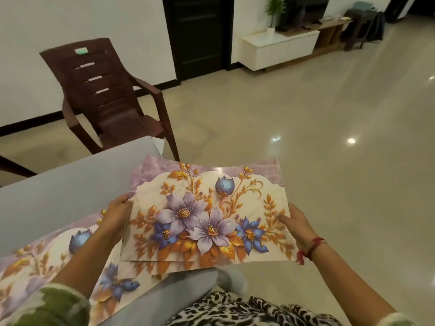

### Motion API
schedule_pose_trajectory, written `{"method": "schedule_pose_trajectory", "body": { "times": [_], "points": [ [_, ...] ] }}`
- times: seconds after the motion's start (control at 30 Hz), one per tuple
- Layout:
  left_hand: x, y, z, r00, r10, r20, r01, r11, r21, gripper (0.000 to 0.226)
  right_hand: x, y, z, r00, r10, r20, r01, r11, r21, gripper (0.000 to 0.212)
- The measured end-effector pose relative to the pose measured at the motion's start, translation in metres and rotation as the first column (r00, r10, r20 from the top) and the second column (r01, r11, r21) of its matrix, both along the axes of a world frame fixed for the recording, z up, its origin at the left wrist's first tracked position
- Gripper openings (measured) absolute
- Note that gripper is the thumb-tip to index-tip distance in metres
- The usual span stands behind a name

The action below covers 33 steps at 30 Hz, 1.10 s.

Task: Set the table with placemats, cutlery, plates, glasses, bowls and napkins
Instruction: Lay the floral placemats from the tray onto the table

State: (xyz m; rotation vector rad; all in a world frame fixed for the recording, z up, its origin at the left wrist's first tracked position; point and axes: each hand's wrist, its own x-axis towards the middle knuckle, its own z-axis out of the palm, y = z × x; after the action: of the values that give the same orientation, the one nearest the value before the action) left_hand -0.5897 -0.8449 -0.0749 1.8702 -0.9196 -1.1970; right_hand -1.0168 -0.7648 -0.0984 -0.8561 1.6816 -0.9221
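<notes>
Two things dominate the view: a pale grey table [58, 184] running off to the left and the glossy tiled floor [306, 114] beyond its corner. A brown plastic chair [110, 97] stands at the far side of the table, close to the corner. One floral placemat [58, 260] already lies flat on the table near the person, partly covered by the left forearm. No cutlery, plates, glasses, bowls or napkins are in sight, so the job looks to be at its very start.

Next in size is the stack of placemats [207, 215], held level in the air over the table's corner, its right half jutting out past the edge above the floor. Edges of at least two more mats peek out beneath the top one at the upper left and lower left, so the sheets are already fanned out of line.

The left hand [117, 212] pinches the stack's left edge, fingers curled under and thumb on top. The right hand [299, 228] grips the right edge the same way, with a red thread bracelet [314, 247] at the wrist.

My worry is the loose lower sheets: the mats look thin and slick, and both grips sit only at the edges. If one hand lets go to peel off the top mat, the offset ones underneath could slide free and drop to the floor, since much of the stack hangs beyond the table.
</notes>
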Motion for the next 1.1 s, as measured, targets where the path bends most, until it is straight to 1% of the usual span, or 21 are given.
{"method": "schedule_pose_trajectory", "body": {
  "times": [0.1, 0.17, 0.37, 0.57, 0.63, 0.73, 0.9, 1.0, 1.1],
  "points": [
    [-0.027, -0.015, 0.009, 0.997, 0.074, -0.031, -0.075, 0.997, -0.018, 0.023, -0.02, -0.035, -0.001, 0.995, 0.064, -0.076, -0.065, 0.998, -0.018, 0.032],
    [-0.042, -0.031, 0.01, 0.991, 0.13, -0.028, -0.13, 0.991, -0.034, 0.024, -0.03, -0.065, -0.001, 0.988, 0.108, -0.114, -0.113, 0.993, -0.035, 0.032],
    [-0.076, -0.105, 0.005, 0.972, 0.235, 0.024, -0.233, 0.97, -0.07, 0.024, -0.059, -0.171, -0.006, 0.956, 0.258, -0.138, -0.268, 0.962, -0.054, 0.028],
    [-0.1, -0.165, -0.003, 0.919, 0.384, -0.091, -0.388, 0.921, -0.029, 0.021, -0.084, -0.289, 0.012, 0.919, 0.334, -0.209, -0.35, 0.936, -0.042, 0.029],
    [-0.104, -0.184, -0.005, 0.888, 0.44, -0.138, -0.445, 0.895, -0.012, 0.015, -0.083, -0.332, 0.021, 0.88, 0.401, -0.253, -0.432, 0.899, -0.077, 0.028],
    [-0.106, -0.204, -0.002, 0.848, 0.513, -0.135, -0.514, 0.857, 0.025, 0.016, -0.074, -0.389, 0.029, 0.833, 0.465, -0.301, -0.511, 0.855, -0.093, 0.028],
    [-0.095, -0.228, 0.01, 0.763, 0.633, -0.133, -0.638, 0.77, 0.002, 0.018, -0.041, -0.479, 0.027, 0.791, 0.545, -0.277, -0.59, 0.8, -0.113, 0.029],
    [-0.089, -0.247, 0.013, 0.688, 0.714, -0.13, -0.721, 0.693, -0.013, 0.018, -0.01, -0.535, 0.019, 0.733, 0.631, -0.255, -0.673, 0.727, -0.136, 0.025],
    [-0.083, -0.271, 0.008, 0.604, 0.785, -0.141, -0.793, 0.61, -0.001, 0.017, 0.02, -0.598, 0.016, 0.673, 0.696, -0.251, -0.738, 0.654, -0.166, 0.028]
  ]
}}
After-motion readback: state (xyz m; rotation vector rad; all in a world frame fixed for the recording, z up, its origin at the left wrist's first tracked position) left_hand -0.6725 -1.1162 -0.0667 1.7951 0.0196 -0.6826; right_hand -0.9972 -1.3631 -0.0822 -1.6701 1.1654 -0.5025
